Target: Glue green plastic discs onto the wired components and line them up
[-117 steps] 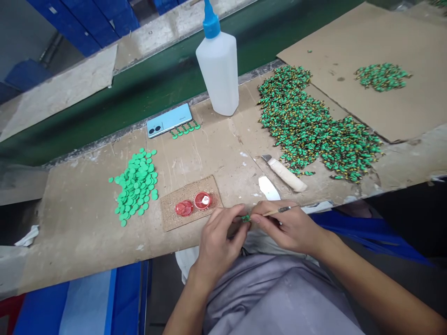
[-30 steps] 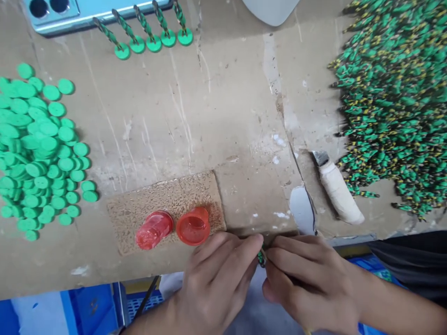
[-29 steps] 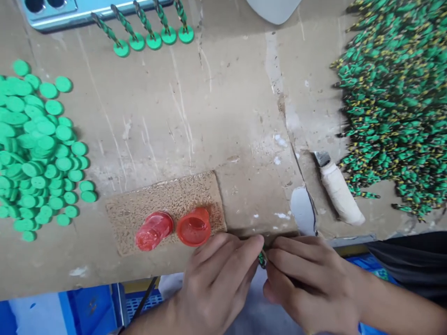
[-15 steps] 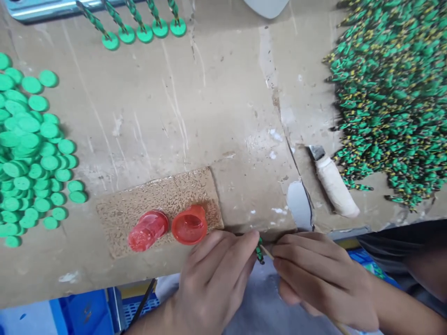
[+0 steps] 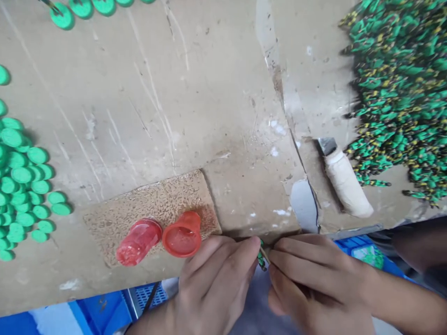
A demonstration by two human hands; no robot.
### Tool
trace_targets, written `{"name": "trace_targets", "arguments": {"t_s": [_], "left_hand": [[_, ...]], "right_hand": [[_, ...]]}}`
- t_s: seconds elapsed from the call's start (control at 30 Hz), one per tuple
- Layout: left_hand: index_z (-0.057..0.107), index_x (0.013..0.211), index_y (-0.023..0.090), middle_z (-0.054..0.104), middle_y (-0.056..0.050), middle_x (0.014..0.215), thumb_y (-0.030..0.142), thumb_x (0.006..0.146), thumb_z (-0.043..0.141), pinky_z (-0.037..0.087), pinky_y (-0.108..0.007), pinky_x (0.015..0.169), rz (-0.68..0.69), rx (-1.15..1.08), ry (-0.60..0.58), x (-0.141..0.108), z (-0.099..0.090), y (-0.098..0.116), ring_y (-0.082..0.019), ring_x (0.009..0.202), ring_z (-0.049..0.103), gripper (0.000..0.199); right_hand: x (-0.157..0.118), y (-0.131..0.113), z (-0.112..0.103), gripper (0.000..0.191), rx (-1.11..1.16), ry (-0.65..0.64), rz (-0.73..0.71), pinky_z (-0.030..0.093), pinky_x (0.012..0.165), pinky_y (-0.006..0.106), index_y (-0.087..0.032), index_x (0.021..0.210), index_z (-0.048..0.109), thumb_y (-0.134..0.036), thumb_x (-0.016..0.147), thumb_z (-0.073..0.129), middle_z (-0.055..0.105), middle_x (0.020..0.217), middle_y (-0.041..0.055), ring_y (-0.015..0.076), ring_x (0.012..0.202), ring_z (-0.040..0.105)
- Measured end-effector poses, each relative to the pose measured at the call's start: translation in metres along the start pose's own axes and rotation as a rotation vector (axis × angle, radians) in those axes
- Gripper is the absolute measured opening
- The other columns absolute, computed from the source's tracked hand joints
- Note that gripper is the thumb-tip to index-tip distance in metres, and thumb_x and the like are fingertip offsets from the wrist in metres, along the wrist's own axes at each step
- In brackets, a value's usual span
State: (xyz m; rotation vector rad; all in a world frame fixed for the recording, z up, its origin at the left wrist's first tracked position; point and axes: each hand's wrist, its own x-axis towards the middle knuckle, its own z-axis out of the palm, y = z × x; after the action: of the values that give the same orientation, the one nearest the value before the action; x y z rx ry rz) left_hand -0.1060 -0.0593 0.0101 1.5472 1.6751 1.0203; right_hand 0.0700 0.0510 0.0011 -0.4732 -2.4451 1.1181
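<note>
Near the table's front edge, my left hand [image 5: 220, 279] is closed, pinching a small green and black figure [image 5: 261, 262] between thumb and finger. Only the figure's lower end shows past the fingertips. My right hand [image 5: 314, 274] is closed around a thin wooden stick [image 5: 266, 255], whose tip touches or nearly touches the figure; I cannot tell which. Just left of my left hand, a red cup-shaped container [image 5: 181, 237] stands on a speckled brown board [image 5: 139, 204], and a second red container [image 5: 138, 244] lies tilted beside it.
Loose green discs [image 5: 21, 174] cover the left side of the table [image 5: 209, 107]. More discs [image 5: 63, 16] stand in a row at the top left. At right is a large pile of green and black figures [image 5: 401, 93]. A blade with a wrapped handle [image 5: 349, 186] lies before it.
The view has shifted, so the discs sit further left and the figure pile further right. My right hand is slightly closer to my left, and less of the stick shows.
</note>
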Motion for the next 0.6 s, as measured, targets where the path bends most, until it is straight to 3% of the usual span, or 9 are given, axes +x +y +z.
{"name": "trace_targets", "arguments": {"t_s": [0.13,0.23,0.43,0.53,0.6], "left_hand": [[0.058,0.132,0.006,0.076,-0.009,0.099,0.0,0.092,0.066,0.062,-0.03,0.078,-0.034,-0.033,0.01,-0.001,0.0,0.0,-0.018,0.089,0.071,0.042],[0.056,0.136,0.008,0.077,-0.01,0.103,0.0,0.091,0.067,0.063,-0.03,0.077,-0.042,-0.046,0.011,0.0,-0.001,0.0,-0.019,0.09,0.072,0.047],[0.062,0.124,0.005,0.076,-0.009,0.093,-0.001,0.091,0.067,0.061,-0.03,0.075,0.012,0.011,0.033,0.004,-0.001,0.001,-0.018,0.084,0.07,0.033],[0.063,0.121,0.009,0.074,-0.007,0.087,0.001,0.093,0.064,0.058,-0.03,0.073,0.028,0.034,0.056,0.005,0.002,0.001,-0.016,0.077,0.066,0.029],[0.064,0.118,0.013,0.073,-0.006,0.087,0.002,0.094,0.063,0.057,-0.031,0.072,0.052,0.046,0.073,0.006,0.003,0.001,-0.016,0.077,0.065,0.027]], "right_hand": [[0.002,0.004,0.001,0.024,0.018,-0.039,-0.064,0.043,0.043,0.028,-0.02,0.073,0.055,-0.004,0.089,0.063,0.06,0.065,-0.0031,0.0108,0.052,0.054],[0.004,0.003,0.002,0.025,0.038,-0.033,-0.028,0.039,0.041,0.029,-0.021,0.074,0.053,-0.004,0.089,0.062,0.054,0.061,-0.0053,0.0109,0.049,0.05],[0.009,0.001,0.006,0.03,0.087,0.027,0.009,0.027,0.039,0.03,-0.022,0.069,0.047,-0.004,0.09,0.058,0.043,0.054,-0.0063,0.0109,0.044,0.04],[0.013,0.007,-0.004,0.029,0.075,0.006,-0.144,0.037,0.043,0.029,-0.021,0.07,0.05,-0.007,0.095,0.057,0.051,0.058,-0.0034,0.0132,0.049,0.05],[0.012,0.011,-0.012,0.023,0.178,0.032,-0.128,0.048,0.049,0.028,-0.019,0.078,0.056,-0.009,0.099,0.054,0.059,0.066,-0.0009,0.0143,0.057,0.058]]}}
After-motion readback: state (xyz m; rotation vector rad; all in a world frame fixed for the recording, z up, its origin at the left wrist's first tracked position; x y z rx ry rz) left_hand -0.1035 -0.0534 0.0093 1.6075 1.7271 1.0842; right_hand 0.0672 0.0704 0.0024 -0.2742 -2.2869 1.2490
